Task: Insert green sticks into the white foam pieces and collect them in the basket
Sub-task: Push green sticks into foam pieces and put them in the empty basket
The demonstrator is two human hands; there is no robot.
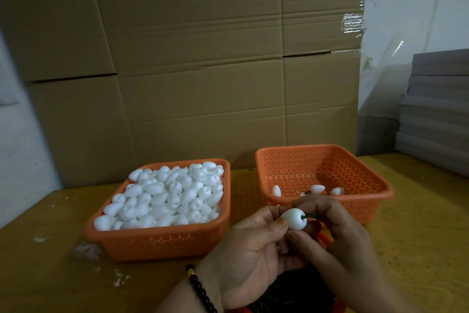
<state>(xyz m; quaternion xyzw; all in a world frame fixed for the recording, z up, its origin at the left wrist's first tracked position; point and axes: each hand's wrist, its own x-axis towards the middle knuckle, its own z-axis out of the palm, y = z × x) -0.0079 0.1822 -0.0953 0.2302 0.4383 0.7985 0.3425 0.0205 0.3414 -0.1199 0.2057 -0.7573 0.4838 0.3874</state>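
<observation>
My left hand (250, 254) pinches a white foam piece (294, 218) between thumb and fingers. My right hand (335, 241) grips a green stick (308, 216) whose tip sits in the right end of that piece. Behind my hands stands an orange basket (360, 160) holding a few foam pieces (317, 188) on its floor. To the left, another orange basket (157, 239) is heaped with several plain white foam pieces (167, 198). A dark heap of green sticks (294, 292) lies in a container under my hands, partly hidden.
The baskets stand on a yellowish wooden table (50, 262) with white crumbs on its left part. Large cardboard boxes (193, 58) form a wall behind. Stacked grey boards (436, 109) lie at the right back corner.
</observation>
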